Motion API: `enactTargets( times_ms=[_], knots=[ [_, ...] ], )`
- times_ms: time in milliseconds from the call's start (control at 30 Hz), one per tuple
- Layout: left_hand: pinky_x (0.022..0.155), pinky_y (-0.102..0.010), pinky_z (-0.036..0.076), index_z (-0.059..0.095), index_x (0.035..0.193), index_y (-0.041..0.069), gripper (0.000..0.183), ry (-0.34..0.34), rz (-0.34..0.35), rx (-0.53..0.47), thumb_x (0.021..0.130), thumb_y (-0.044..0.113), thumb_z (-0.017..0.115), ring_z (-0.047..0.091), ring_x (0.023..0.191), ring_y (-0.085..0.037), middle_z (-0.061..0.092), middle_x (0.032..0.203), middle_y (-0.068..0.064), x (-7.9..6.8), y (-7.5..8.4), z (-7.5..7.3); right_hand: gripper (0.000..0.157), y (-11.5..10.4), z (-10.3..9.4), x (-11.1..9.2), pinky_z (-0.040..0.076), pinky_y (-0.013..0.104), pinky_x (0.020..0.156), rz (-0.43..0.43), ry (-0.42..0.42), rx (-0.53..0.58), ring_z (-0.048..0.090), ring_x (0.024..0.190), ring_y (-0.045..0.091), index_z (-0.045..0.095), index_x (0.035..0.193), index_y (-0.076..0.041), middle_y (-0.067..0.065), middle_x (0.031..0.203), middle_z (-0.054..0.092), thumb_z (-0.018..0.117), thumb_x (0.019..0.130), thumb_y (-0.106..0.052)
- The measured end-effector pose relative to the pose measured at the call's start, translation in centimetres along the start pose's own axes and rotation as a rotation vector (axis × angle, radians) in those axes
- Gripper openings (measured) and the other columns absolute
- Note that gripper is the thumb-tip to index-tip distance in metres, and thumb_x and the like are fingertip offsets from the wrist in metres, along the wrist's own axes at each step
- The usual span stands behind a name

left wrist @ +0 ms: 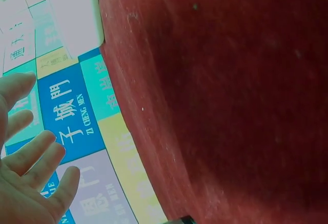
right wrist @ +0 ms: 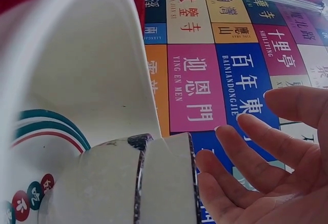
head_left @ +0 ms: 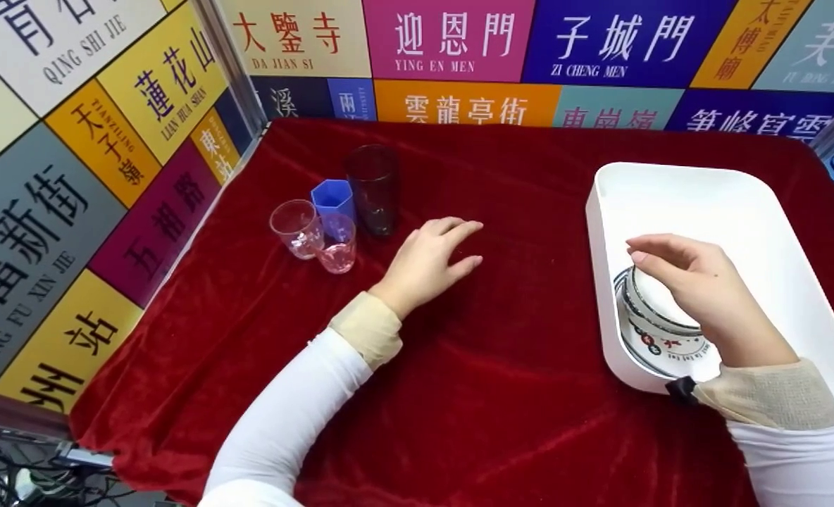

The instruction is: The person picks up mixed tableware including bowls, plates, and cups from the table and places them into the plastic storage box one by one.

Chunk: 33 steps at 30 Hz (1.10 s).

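Guess we're mid-loading, with the bowls (head_left: 660, 304) sitting on a plate (head_left: 674, 354) in the white bin (head_left: 716, 201), right hand (head_left: 699, 274) loose just beside them, left hand (head_left: 427, 264) empty too, so next probably means reaching for the blue cup (head_left: 332, 196).

a long white fabric sleeve (head_left: 291, 405) covers the left arm, creased along its length; a matching white right sleeve (head_left: 801, 461) clothes the other. a beige textile left cuff (head_left: 368, 328) and a beige, finely textured right cuff (head_left: 776, 396) circle the wrists. a small black piece (head_left: 682, 389) juts from the right one. the fingers (right wrist: 251, 158) are bare.
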<state>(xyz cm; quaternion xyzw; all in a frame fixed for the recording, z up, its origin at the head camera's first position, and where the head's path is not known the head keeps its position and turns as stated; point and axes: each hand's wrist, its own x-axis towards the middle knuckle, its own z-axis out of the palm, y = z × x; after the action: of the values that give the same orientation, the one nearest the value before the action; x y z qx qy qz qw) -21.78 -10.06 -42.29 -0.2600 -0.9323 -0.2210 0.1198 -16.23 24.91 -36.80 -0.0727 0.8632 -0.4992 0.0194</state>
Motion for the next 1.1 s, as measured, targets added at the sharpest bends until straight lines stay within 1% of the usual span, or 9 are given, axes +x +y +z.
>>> enactTargets(
  times_ms=[267, 467, 733, 967, 1100],
  knots=[
    [0.109, -0.047, 0.045, 0.059, 0.141, 0.022, 0.047, 0.014, -0.022, 0.002, 0.097, 0.039, 0.066, 0.056, 0.13, -0.026, 0.063, 0.135, -0.006, -0.3, -0.9, -0.6, 0.033, -0.1, 0.2, -0.1, 0.044, 0.005, 0.09, -0.007, -0.001, 0.02, 0.06, 0.106, -0.009, 0.065, 0.128, -0.006, -0.028, 0.108, 0.067, 0.061, 0.102, -0.027],
    [0.109, -0.048, 0.045, 0.061, 0.139, 0.021, 0.046, 0.051, -0.042, -0.006, 0.097, 0.039, 0.067, 0.056, 0.13, -0.026, 0.063, 0.135, -0.006, -0.3, -1.4, -1.0, 0.032, 0.0, 0.4, 0.0, 0.044, 0.005, 0.09, -0.014, -0.001, 0.032, 0.06, 0.106, -0.009, 0.065, 0.127, -0.004, -0.028, 0.108, 0.067, 0.061, 0.102, -0.024],
    [0.107, -0.049, 0.046, 0.062, 0.138, 0.02, 0.045, 0.098, -0.058, 0.002, 0.096, 0.037, 0.068, 0.055, 0.13, -0.026, 0.063, 0.134, -0.005, -0.5, -2.2, -1.3, 0.035, 0.1, 0.4, -0.1, 0.044, 0.005, 0.089, 0.001, -0.006, 0.023, 0.059, 0.107, -0.008, 0.064, 0.129, -0.004, -0.027, 0.108, 0.067, 0.061, 0.102, -0.026],
    [0.107, -0.049, 0.046, 0.062, 0.138, 0.019, 0.045, 0.101, -0.066, 0.018, 0.097, 0.037, 0.067, 0.054, 0.131, -0.026, 0.062, 0.135, -0.006, -0.6, -2.8, -1.7, 0.038, 0.2, 0.4, -0.1, 0.044, 0.005, 0.09, 0.009, -0.009, 0.015, 0.059, 0.108, -0.009, 0.063, 0.131, -0.002, -0.027, 0.109, 0.067, 0.061, 0.102, -0.027],
    [0.105, -0.048, 0.047, 0.063, 0.136, 0.018, 0.044, 0.139, -0.064, 0.039, 0.096, 0.036, 0.068, 0.055, 0.13, -0.027, 0.063, 0.135, -0.007, -0.7, -3.4, -1.9, 0.038, 0.1, 0.4, -0.1, 0.044, 0.004, 0.089, 0.002, -0.003, 0.0, 0.059, 0.106, -0.011, 0.063, 0.13, -0.001, -0.028, 0.108, 0.066, 0.062, 0.102, -0.026]
  ],
)
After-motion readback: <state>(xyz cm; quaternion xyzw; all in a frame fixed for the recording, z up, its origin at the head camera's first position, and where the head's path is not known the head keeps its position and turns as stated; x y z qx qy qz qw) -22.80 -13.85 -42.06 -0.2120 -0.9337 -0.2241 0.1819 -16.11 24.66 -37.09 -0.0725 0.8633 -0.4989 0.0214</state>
